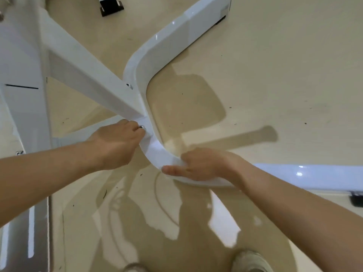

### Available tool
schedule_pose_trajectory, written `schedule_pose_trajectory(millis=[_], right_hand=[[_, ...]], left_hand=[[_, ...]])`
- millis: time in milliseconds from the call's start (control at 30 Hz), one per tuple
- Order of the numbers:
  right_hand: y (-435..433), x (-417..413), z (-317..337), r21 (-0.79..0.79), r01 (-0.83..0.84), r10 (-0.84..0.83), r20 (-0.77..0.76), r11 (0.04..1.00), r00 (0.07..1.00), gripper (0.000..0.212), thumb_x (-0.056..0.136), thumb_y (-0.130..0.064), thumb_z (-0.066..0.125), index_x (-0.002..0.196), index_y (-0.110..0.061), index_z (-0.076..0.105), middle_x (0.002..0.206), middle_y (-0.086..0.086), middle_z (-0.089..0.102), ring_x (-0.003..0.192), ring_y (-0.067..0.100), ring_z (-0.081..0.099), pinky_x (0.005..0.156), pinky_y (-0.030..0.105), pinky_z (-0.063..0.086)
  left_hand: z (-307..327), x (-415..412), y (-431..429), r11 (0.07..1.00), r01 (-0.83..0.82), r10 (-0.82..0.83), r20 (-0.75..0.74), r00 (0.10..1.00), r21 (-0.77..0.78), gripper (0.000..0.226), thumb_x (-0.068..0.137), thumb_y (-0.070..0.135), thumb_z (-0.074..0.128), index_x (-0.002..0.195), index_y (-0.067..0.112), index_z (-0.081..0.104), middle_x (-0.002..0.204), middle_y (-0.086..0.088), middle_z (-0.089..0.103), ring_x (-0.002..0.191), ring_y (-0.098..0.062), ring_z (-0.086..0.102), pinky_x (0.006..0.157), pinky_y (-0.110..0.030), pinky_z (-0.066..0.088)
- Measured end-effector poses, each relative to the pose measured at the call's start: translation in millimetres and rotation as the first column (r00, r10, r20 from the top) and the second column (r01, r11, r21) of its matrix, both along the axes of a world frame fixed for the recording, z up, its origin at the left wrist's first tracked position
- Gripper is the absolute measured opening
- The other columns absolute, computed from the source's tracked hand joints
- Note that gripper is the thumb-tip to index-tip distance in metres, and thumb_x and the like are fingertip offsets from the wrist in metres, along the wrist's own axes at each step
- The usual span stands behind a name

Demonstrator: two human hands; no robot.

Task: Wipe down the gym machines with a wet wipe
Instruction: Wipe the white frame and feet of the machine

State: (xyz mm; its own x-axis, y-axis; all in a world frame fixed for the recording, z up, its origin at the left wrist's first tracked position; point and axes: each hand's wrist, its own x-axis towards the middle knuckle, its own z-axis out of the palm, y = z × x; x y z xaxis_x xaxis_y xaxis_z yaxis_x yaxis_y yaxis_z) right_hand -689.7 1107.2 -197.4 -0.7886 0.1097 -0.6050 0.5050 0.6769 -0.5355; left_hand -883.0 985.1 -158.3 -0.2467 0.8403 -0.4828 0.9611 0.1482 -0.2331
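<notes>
Down at floor level, the left hand (117, 142) has its fingers curled against the gym machine's white frame, right beside a bolt (141, 127) where the diagonal beam (88, 75) meets the curved base rail (155, 152). Whether it pinches anything I cannot tell. The right hand (198, 165) grips the same rail further along the bend, thumb along the near edge and fingers curled over the top. The wet wipe is not distinguishable, white against white. To do this well, I judge the wipe should be worked around the bolt head and into the joint seam, then follow the curve in overlapping passes, near edge included.
</notes>
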Motion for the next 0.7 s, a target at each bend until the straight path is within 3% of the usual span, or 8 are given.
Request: schedule_pose_trajectory(millis=[67,133,167,233,367,500,633,700], right_hand=[[24.4,38.6,8.0,0.174,-0.069,0.047,0.126,0.982,0.991,0.087,0.079,-0.085,0.022,0.090,-0.011,0.065,0.086,0.003,0.064,0.083,0.026,0.059,0.071,0.034,0.041],[44.0,77.0,12.0,0.239,-0.006,-0.061,0.272,0.971,0.960,0.084,0.075,-0.089,0.021,0.074,-0.015,0.060,0.072,-0.002,0.057,0.076,0.022,0.056,0.073,0.034,0.043],[48.0,88.3,10.7,0.250,0.044,-0.118,0.287,0.967,0.951,0.085,0.073,-0.091,0.020,0.071,-0.015,0.059,0.072,-0.001,0.059,0.074,0.020,0.057,0.075,0.035,0.044],[39.0,80.9,4.7,0.245,0.128,-0.168,0.153,0.961,0.974,0.090,0.073,-0.091,0.019,0.071,-0.012,0.061,0.073,0.002,0.063,0.074,0.021,0.059,0.073,0.035,0.046],[-25.8,5.5,7.0,0.194,0.147,-0.122,-0.134,0.970,0.983,0.071,0.086,-0.078,0.025,0.075,-0.013,0.052,0.076,0.000,0.055,0.075,0.023,0.049,0.064,0.034,0.034],[-12.2,48.2,-2.9,0.332,0.223,-0.181,-0.153,0.916,0.971,0.061,0.089,-0.074,0.029,0.074,-0.018,0.049,0.073,-0.001,0.051,0.074,0.024,0.049,0.061,0.033,0.031],[50.7,175.9,-13.8,0.642,0.298,-0.320,-0.086,0.706,0.943,0.072,0.078,-0.079,0.009,0.076,-0.019,0.050,0.080,0.000,0.057,0.088,0.026,0.058,0.083,0.037,0.039],[75.6,219.2,-5.8,0.708,0.293,-0.451,0.041,0.643,0.891,0.084,0.075,-0.076,-0.002,0.094,-0.022,0.059,0.098,0.000,0.062,0.105,0.022,0.053,0.100,0.042,0.030]], left_hand=[[2.0,0.4,-0.4,0.998,0.069,-0.069,-0.051,0.996,0.003,0.047,0.085,0.006,0.041,0.128,0.024,0.040,0.114,0.005,0.045,0.103,-0.015,0.044,0.070,-0.033,0.052],[0.2,-1.4,-6.4,0.969,0.218,-0.210,-0.076,0.975,0.113,0.045,0.078,0.005,0.047,0.120,0.022,0.050,0.106,0.004,0.048,0.094,-0.016,0.048,0.058,-0.033,0.051],[-2.1,-0.2,-9.3,0.951,0.261,-0.253,-0.068,0.965,0.166,0.042,0.072,0.003,0.052,0.110,0.020,0.057,0.097,0.003,0.049,0.085,-0.017,0.050,0.049,-0.034,0.050],[-8.6,7.1,-11.3,0.932,0.289,-0.295,-0.008,0.955,0.220,0.037,0.064,-0.001,0.056,0.094,0.021,0.060,0.088,0.004,0.050,0.076,-0.017,0.050,0.042,-0.033,0.046],[-23.1,20.0,-11.2,0.854,0.410,-0.463,0.109,0.879,0.322,0.048,0.061,-0.006,0.053,0.100,0.021,0.058,0.101,0.000,0.054,0.085,-0.023,0.056,0.059,-0.035,0.051],[-33.2,8.9,-23.0,0.857,0.386,-0.431,0.064,0.900,0.340,0.076,0.052,-0.011,0.063,0.122,0.018,0.056,0.117,-0.009,0.056,0.097,-0.030,0.060,0.066,-0.037,0.053],[-51.0,24.7,-6.3,0.809,0.444,-0.513,0.094,0.853,0.384,0.068,0.056,-0.010,0.056,0.118,0.017,0.055,0.116,-0.010,0.059,0.103,-0.029,0.054,0.081,-0.038,0.043],[-56.4,47.9,9.4,0.741,0.505,-0.609,0.126,0.783,0.442,0.062,0.062,-0.001,0.050,0.123,0.014,0.055,0.116,-0.010,0.064,0.104,-0.027,0.056,0.084,-0.035,0.048]])
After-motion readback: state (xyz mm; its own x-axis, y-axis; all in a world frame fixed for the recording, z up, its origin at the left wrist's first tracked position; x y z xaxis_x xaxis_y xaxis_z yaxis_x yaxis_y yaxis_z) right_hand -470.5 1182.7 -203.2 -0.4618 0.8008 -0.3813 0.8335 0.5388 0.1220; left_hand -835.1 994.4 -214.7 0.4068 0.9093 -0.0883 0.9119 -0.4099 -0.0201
